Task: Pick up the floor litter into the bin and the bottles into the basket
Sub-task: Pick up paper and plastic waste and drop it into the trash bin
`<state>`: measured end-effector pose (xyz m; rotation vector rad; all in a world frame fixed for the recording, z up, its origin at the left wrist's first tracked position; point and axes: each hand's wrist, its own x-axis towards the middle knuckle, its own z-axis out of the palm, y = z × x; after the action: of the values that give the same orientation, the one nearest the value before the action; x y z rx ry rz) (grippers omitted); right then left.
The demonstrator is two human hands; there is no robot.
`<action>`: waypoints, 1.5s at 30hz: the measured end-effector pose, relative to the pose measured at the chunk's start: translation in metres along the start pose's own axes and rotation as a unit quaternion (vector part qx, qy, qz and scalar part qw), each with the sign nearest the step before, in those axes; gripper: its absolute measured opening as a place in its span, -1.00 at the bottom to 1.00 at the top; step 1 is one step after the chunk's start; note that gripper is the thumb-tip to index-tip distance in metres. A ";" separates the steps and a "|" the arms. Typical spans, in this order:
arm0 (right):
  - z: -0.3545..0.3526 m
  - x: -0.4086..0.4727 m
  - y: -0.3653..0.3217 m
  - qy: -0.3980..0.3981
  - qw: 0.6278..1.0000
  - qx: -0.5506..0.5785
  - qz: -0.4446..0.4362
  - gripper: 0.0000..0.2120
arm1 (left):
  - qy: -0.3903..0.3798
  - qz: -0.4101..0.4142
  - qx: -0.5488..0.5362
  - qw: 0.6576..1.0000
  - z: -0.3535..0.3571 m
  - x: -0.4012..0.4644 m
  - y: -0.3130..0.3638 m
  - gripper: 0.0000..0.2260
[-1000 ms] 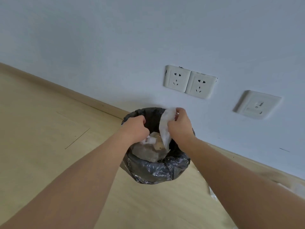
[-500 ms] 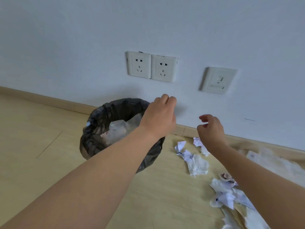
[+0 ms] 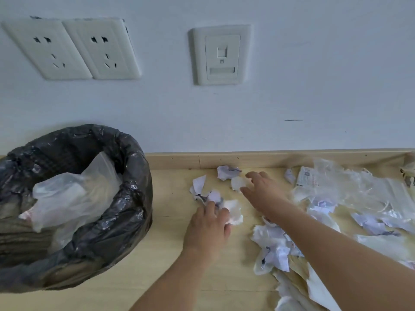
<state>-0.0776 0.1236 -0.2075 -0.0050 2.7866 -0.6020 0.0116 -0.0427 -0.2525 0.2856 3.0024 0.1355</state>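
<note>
The bin [image 3: 134,167], lined with a black bag and holding clear plastic and paper, stands at the left by the wall. Crumpled white paper scraps [image 3: 229,172] lie on the wooden floor to its right. My left hand [image 3: 207,225] reaches down onto a crumpled white scrap [image 3: 234,211], fingertips touching it. My right hand [image 3: 261,190] is spread open over a small white scrap [image 3: 237,183] near the skirting board. No bottles or basket are in view.
A larger heap of paper and clear plastic bags [image 3: 350,187] covers the floor at the right. More torn paper [image 3: 272,250] lies under my right forearm. Two sockets [image 3: 74,48] and a wall plate [image 3: 222,55] sit on the wall above.
Both hands dropped their paper in the bin, left it and moved right and down to the scraps on the floor. The view swung right and closer.
</note>
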 end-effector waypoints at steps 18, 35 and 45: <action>-0.010 -0.029 -0.011 0.059 0.987 0.144 0.042 -0.92 | -0.035 -0.030 -0.140 0.989 -0.031 -0.015 -0.001 -0.81; -0.157 -0.133 -0.116 0.097 0.967 0.232 -0.026 -0.78 | 0.133 -0.136 -0.360 0.913 -0.265 -0.078 -0.049 -0.91; -0.147 -0.155 -0.276 0.066 0.972 0.160 -0.161 -0.82 | 0.298 -0.238 -0.294 0.876 -0.297 -0.139 -0.201 -0.71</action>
<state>0.0137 -0.0596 0.0754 -0.3689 2.7986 -1.1658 0.0716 -0.2896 0.0370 -0.6723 3.2556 1.2523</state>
